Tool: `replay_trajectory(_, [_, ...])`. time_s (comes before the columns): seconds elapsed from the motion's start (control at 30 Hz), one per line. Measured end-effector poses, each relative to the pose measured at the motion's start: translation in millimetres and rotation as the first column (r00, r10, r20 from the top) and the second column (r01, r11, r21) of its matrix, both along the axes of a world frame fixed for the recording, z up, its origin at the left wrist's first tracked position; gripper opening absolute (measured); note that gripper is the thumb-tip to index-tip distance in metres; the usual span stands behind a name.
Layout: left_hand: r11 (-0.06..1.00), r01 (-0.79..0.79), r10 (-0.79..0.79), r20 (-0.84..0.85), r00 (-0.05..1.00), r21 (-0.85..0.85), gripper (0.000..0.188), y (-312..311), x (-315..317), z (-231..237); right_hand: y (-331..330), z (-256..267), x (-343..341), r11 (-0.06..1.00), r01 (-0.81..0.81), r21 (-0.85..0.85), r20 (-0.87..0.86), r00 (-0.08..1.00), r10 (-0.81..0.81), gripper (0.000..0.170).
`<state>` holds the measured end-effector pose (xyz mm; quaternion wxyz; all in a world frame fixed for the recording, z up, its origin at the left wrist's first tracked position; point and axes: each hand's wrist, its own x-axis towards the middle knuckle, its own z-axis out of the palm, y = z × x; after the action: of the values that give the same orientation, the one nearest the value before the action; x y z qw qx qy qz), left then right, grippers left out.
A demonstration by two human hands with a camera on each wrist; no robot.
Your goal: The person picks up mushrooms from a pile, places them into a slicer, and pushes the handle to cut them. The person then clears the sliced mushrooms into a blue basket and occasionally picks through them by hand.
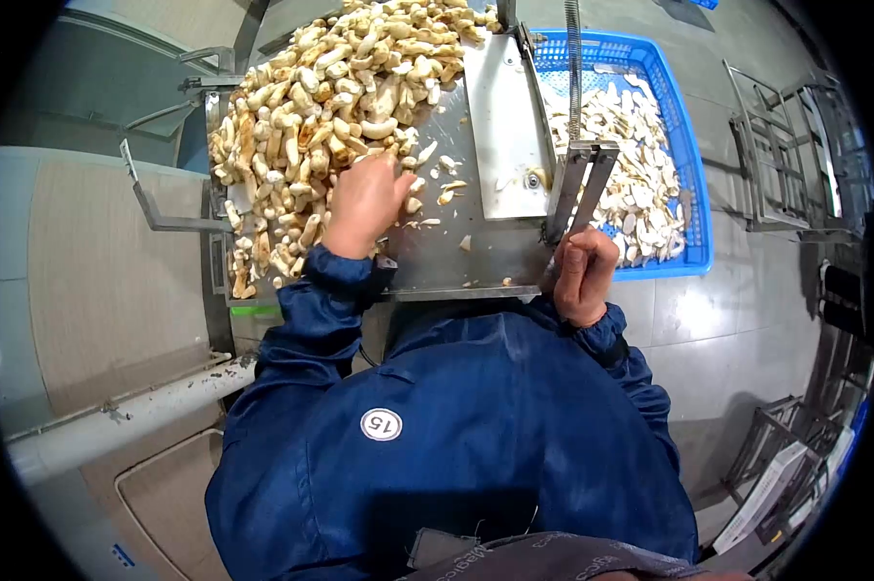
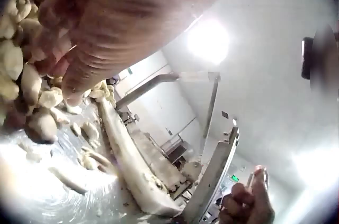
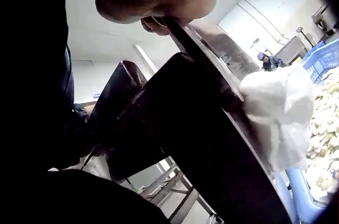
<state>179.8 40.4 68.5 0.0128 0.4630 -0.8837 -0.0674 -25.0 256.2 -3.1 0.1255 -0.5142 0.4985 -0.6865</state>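
Observation:
A heap of pale, brown-tinged mushrooms (image 1: 306, 116) covers the left part of the metal table (image 1: 437, 257). My left hand (image 1: 364, 198) reaches into the heap's near right edge, its fingers bent down among the mushrooms. In the left wrist view its thumb (image 2: 74, 89) points down at small mushrooms; the fingertips are partly hidden, so I cannot tell whether they hold one. At the table's front right, my right hand (image 1: 585, 276) grips the near end of a metal lever (image 1: 584, 184). A spring (image 1: 573, 68) rises from that lever, beside a pale metal plate (image 1: 505, 126).
A blue plastic basket (image 1: 698, 218) holding many mushroom slices (image 1: 635, 145) stands right of the plate. Loose mushroom bits (image 1: 448, 189) lie between heap and plate. White plastic (image 3: 278, 107) hangs by the table edge in the right wrist view. Metal racks (image 1: 781, 145) stand farther right.

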Motion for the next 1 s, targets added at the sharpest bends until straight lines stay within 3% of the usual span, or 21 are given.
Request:
replay_trajectory(0.07, [0.994,0.031,-0.050,-0.176,0.983,-0.106,0.026,-4,-5,-20,1,3,3,1.000,0.026,0.016,0.012,1.000,-0.027,0.011])
replay_trajectory(0.13, [0.996,0.030,-0.044,-0.175,0.984,-0.080,0.024,-6,-16,-12,0,2,2,0.997,0.076,-0.001,-0.058,0.995,-0.076,0.013])
replay_trajectory(0.2, [0.997,0.040,-0.021,-0.283,0.959,0.062,0.021,-22,-28,-15,2,2,1,0.999,0.030,0.017,-0.028,0.999,-0.029,0.015])
replay_trajectory(0.33, [0.973,0.125,0.025,-0.632,0.775,0.192,0.027,-20,-99,-8,2,3,3,0.998,0.062,0.018,-0.036,0.998,-0.061,0.015])
replay_trajectory(0.4, [0.968,0.109,0.055,-0.619,0.784,0.224,0.026,-21,-141,-22,2,6,6,0.997,0.063,0.033,-0.025,0.998,-0.062,0.015])
replay_trajectory(0.47, [0.968,0.195,-0.017,-0.732,0.681,0.158,0.030,-27,-164,-58,4,4,3,0.996,0.070,0.052,-0.033,0.997,-0.069,0.015])
replay_trajectory(0.5, [0.974,0.164,0.003,-0.739,0.673,0.154,0.029,-23,-170,-56,4,8,5,0.996,0.076,0.050,-0.028,0.997,-0.075,0.014])
replay_trajectory(0.53, [0.900,0.206,0.180,-0.756,0.629,0.385,0.023,-20,-172,-55,3,10,7,0.995,0.084,0.050,-0.019,0.996,-0.083,0.014])
replay_trajectory(0.6, [0.822,0.287,0.326,-0.821,0.469,0.491,0.016,-15,-169,-55,4,4,6,0.996,0.080,0.042,-0.004,0.997,-0.080,0.014])
replay_trajectory(0.67, [0.784,0.288,0.378,-0.791,0.481,0.549,0.015,-18,-169,-54,2,9,6,0.998,0.043,0.044,0.051,0.998,-0.046,0.014])
replay_trajectory(0.73, [0.791,0.281,0.359,-0.784,0.507,0.544,0.016,-19,-168,-52,-7,52,3,0.995,0.051,0.091,0.038,0.998,-0.055,0.011])
replay_trajectory(0.8, [0.809,0.295,0.323,-0.803,0.501,0.509,0.012,-20,-168,-54,-19,107,2,0.987,-0.027,0.161,0.263,0.965,-0.017,0.011])
replay_trajectory(0.87, [0.838,0.206,0.319,-0.761,0.565,0.505,0.011,-22,-174,-58,-29,136,-2,0.985,-0.098,0.143,0.372,0.928,0.038,0.011])
replay_trajectory(0.93, [0.841,0.242,0.292,-0.783,0.550,0.484,0.012,-23,-172,-60,-23,115,5,0.984,0.013,0.176,0.245,0.968,-0.057,0.011])
replay_trajectory(1.0, [0.841,0.256,0.287,-0.794,0.536,0.477,0.014,-21,-169,-56,-10,44,6,0.996,0.089,-0.003,0.012,0.996,-0.089,0.011])
